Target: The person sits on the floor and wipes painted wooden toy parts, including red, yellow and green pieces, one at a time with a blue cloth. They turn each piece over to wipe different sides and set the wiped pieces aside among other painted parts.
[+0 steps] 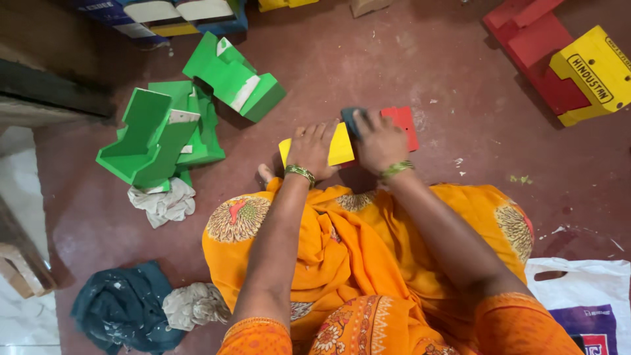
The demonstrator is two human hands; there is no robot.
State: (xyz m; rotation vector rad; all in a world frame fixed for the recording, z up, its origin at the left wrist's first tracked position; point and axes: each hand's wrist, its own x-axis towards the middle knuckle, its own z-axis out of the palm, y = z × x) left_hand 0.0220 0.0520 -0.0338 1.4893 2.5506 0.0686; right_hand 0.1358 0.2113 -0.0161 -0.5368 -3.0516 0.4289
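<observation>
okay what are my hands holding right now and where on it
The left hand presses flat on the yellow part of a yellow-and-red wooden piece. The right hand grips a dark pad against its red part.

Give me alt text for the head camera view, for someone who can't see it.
Seen from above, a seated person in orange presses the left hand on a yellow and red painted piece on the floor while the right hand rubs it with a dark pad. Green painted pieces lie left.

The person wears a bright orange draped cloth garment [355, 250] with round patterned medallions, short orange embroidered sleeves [256, 335], and a beaded green-gold bangle [300, 173] on each wrist
</observation>
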